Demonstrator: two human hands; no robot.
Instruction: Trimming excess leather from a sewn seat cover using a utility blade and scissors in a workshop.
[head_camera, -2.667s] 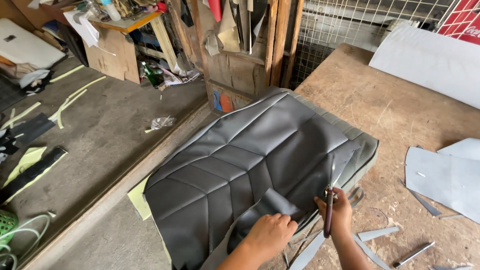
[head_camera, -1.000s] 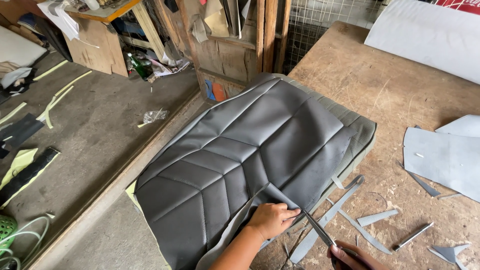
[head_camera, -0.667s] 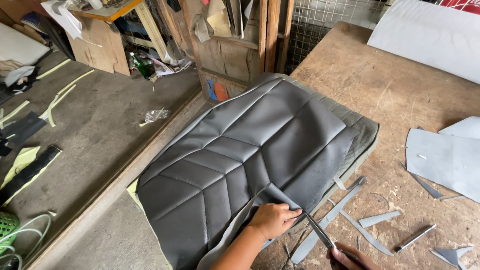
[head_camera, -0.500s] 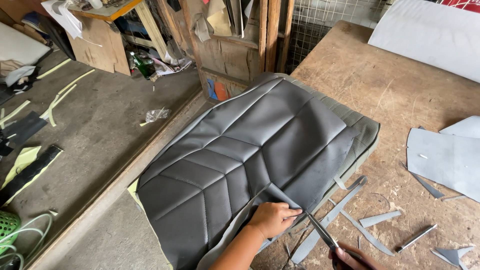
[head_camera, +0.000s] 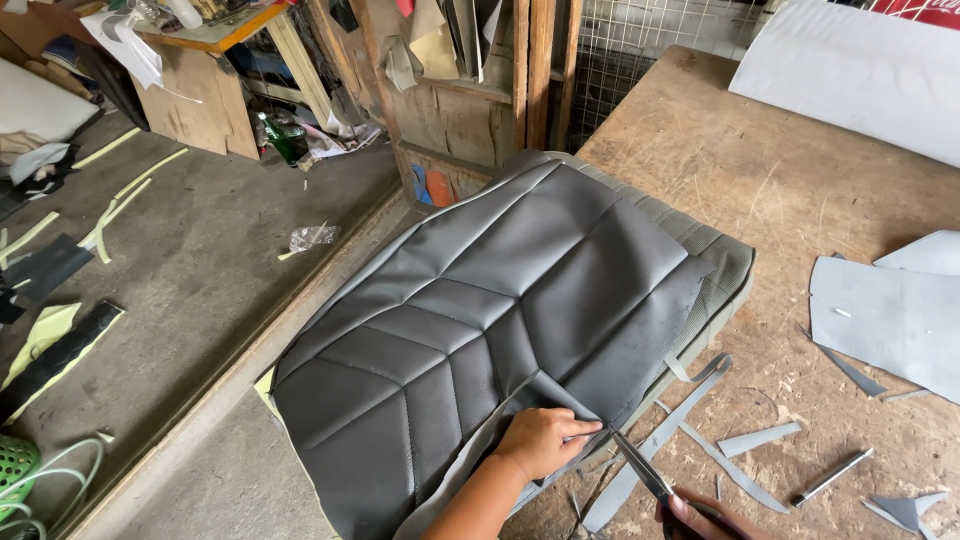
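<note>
at the bottom edge of the view, the right hand (head_camera: 700, 518) is closed around the handles of a pair of metal scissors (head_camera: 642, 467), though only the top of this hand shows, so how the fingers sit i cannot tell for sure. the blades point up and left toward the near edge of the dark grey quilted leatherette seat cover (head_camera: 500, 310), probably because that edge is being trimmed. just beside the blade tips, the left hand (head_camera: 541, 441) is pinched together on a small fold of this cover, lifting it a little; i think this keeps the material tight for the blades. long grey offcut strips (head_camera: 655, 450) lie on the wooden worktable (head_camera: 760, 180) next to the scissors, and a thin metal rod-like tool (head_camera: 832, 476) rests further right. the cover lies flat over the left corner of the table, its far end reaching toward the wooden posts (head_camera: 540, 60). pale grey cut sheets (head_camera: 890, 310) lie on the right, and a big white panel (head_camera: 850, 65) is at the far end. compared with half a second ago, almost nothing has moved: the left hand keeps the same pinch, and the scissors stay at the same place on the edge.
</note>
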